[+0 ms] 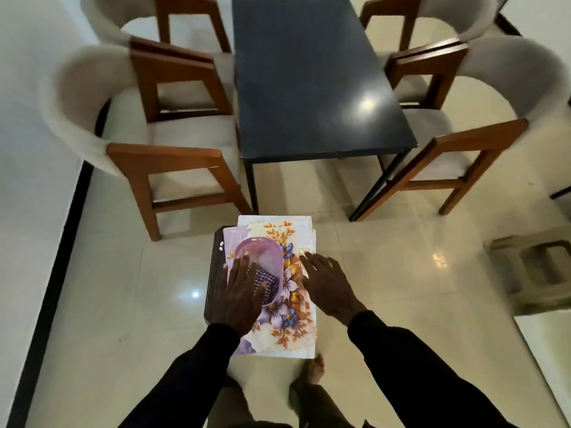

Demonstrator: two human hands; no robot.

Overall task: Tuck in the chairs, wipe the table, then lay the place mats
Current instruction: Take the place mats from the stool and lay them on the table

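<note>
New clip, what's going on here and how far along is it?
A person stands over a small dark stand that carries a stack of floral place mats. A purple basket with a checked cloth in it sits on top. The left hand is spread over the basket and the right hand over the mats' right edge; neither grips anything. The dark table has no mats laid yet, and the chairs stand close along its sides.

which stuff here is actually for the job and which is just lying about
For the job: chairs, table, place mats, purple basket holding what looks like a cloth.

Just lying about: beige stool, dark stand under the mats.
</note>
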